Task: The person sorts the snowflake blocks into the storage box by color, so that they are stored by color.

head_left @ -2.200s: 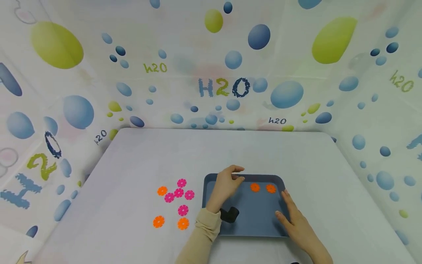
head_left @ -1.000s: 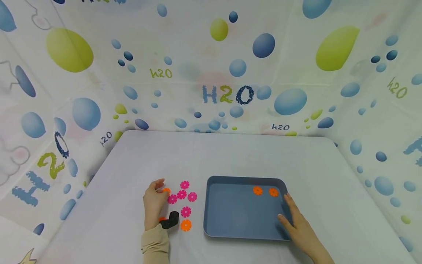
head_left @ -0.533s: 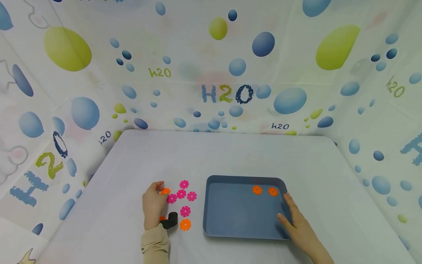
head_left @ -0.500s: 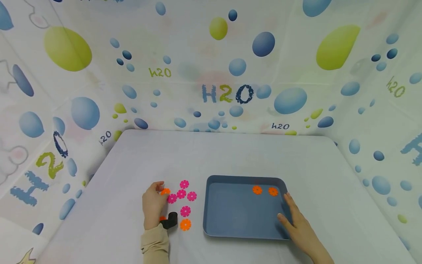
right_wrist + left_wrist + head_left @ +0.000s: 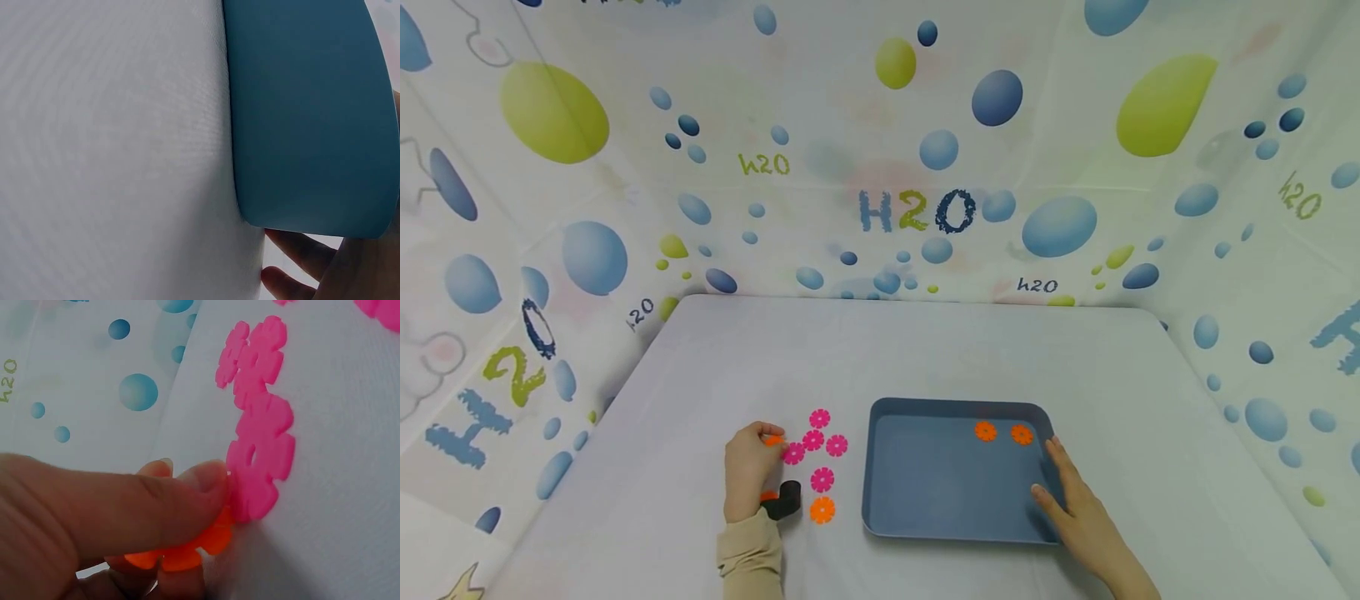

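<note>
L hand (image 5: 747,467): thumb & fingers pinching one orange disc (image 5: 181,555), tilted, left of tray (image 5: 940,487). Pink disc (image 5: 265,456) just beside thumb tip; contact n/c (can't tell). R hand (image 5: 1081,510): thumb & index spread apart, index at tray's R rim. Two orange discs (image 5: 986,431) in tray, far R area. Loose orange disc (image 5: 822,510) on tabletop (image 5: 880,350), near side.

Chg vs. 2.2 s ago: L hand was over tray, now at discs. Vs. 0.5 s ago: held disc now tipped, prev. flatter. R hand unchanged.
</note>
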A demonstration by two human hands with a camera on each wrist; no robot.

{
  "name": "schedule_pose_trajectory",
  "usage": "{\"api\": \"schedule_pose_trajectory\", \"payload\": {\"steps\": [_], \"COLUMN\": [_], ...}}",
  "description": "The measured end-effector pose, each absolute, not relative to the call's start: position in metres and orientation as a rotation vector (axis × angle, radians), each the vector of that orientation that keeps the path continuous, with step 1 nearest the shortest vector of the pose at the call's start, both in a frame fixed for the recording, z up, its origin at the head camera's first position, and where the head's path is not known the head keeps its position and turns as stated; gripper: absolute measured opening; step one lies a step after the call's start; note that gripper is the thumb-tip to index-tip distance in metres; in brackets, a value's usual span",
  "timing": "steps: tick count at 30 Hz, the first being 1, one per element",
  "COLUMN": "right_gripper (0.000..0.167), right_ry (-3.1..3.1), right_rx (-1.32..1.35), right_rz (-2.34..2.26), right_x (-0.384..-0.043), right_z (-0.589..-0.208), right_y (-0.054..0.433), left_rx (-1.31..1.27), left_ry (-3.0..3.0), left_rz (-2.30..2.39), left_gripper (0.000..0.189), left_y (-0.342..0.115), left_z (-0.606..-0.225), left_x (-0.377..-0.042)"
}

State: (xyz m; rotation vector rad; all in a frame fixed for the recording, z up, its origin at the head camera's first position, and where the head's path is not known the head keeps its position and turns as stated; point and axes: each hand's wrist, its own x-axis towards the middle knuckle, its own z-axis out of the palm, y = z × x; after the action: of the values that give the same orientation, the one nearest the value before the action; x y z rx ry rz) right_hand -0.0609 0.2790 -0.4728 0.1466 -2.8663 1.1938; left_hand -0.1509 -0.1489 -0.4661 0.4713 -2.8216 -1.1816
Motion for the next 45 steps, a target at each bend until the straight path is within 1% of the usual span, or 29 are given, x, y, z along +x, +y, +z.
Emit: {"api": "schedule_pose_trajectory", "payload": {"steps": [4, 10, 16, 28, 33, 40, 45], "right_gripper": [0.070, 0.070, 0.070, 0.070, 0.070, 0.070, 0.069], "right_ry": [-2.868, -2.863, -2.862, -2.869, -2.874, -2.881, -2.874], "right_rx": [0.145, 0.145, 0.139, 0.132, 0.123, 0.115, 0.119], "right_rz": [1.199, 1.201, 1.222, 1.212, 1.215, 1.220, 1.211], "right_x": [-0.060, -0.060, -0.060, -0.060, -0.060, -0.059, -0.059], "right_z": [-0.473, -0.475, -0.477, -0.478, -0.478, -0.477, -0.477], "right_y": [0.278, 0.278, 0.277, 0.277, 0.277, 0.278, 0.279], "left_rx": [0.442, 0.359, 0.234, 0.123, -0.035, -0.228, -0.324], "left_ry": [-2.817, -2.713, -2.568, -2.526, -2.514, -2.630, -2.679], "left_rz": [-1.281, -1.651, -1.931, -2.090, -2.167, -2.151, -2.162], "left_gripper": [0.023, 0.031, 0.031, 0.033, 0.032, 0.030, 0.030], "left_y": [-0.147, -0.135, -0.118, -0.073, -0.045, -0.007, 0.014], "left_z": [-0.465, -0.452, -0.441, -0.434, -0.434, -0.439, -0.444], "left_x": [-0.153, -0.163, -0.168, -0.177, -0.182, -0.187, -0.191]}}
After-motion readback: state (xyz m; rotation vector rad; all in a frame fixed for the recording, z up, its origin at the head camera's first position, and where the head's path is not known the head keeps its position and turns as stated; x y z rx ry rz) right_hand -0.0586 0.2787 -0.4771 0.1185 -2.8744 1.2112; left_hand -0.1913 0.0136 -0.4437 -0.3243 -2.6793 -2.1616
